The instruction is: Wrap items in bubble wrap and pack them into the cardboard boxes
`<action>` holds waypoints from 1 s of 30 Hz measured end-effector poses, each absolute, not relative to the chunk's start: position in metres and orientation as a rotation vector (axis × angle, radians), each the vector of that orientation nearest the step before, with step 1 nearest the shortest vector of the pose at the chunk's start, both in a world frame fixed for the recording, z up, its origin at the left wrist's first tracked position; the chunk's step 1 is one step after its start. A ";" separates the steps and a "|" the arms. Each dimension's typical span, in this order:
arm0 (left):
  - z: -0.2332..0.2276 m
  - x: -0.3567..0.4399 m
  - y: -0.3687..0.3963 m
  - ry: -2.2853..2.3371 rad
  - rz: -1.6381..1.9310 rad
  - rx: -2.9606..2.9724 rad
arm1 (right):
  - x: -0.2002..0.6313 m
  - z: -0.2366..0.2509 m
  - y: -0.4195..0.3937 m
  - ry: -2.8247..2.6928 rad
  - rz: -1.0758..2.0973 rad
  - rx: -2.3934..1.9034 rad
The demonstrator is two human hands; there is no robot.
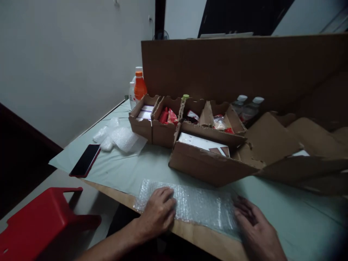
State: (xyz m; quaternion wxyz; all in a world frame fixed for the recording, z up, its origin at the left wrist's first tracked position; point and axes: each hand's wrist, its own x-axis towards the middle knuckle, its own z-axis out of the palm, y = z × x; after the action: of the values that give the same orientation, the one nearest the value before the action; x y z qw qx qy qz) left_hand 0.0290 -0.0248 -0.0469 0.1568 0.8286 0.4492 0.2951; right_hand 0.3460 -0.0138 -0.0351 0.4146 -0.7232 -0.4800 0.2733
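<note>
Head view, items noted from largest to smallest. Cardboard wall (244,69) stands upright along the far side of the table (299,217), which is covered with a pale green sheet. Flattened cardboard (285,145) lies at the right. Open boxes (163,127) sit mid-table in a row; they hold red packets and white cartons, and the nearest box (206,163) holds a white carton. Red stool (40,221) stands off the table's left corner.

Bubble wrap (190,204) lies flat at the near table edge, just in front of the nearest box. Left hand (159,212) rests on its left end, palm down, fingers spread, grasping nothing. Right hand (255,228) presses the right end likewise, fingers flat and unclenched.

Judgement: the sheet is being smoothed and squared; the step in hand is laying it out flat. A further move would call for keeping both ends pinned so the sheet does not slide off the edge.

Crumpled wrap (119,137), phone (85,160) and bottles (138,87) lie at the far left, well apart from the hands.
</note>
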 end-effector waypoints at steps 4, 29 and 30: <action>-0.045 0.028 -0.025 1.180 0.861 2.506 | 0.345 -0.017 -0.036 -1.261 0.371 -1.972; -0.055 -0.052 -0.010 1.682 0.486 2.507 | 0.353 -0.059 -0.017 -2.018 -0.095 -1.850; -0.053 -0.052 -0.006 1.701 0.484 2.468 | 0.352 -0.057 -0.010 -2.024 -0.102 -1.850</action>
State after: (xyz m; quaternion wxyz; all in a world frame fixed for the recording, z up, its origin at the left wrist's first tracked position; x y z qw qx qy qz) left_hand -0.0518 -0.0059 -0.0525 0.0526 0.8116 0.5596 0.1592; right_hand 0.3522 -0.0104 -0.0568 0.1975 -0.6608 -0.7232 -0.0365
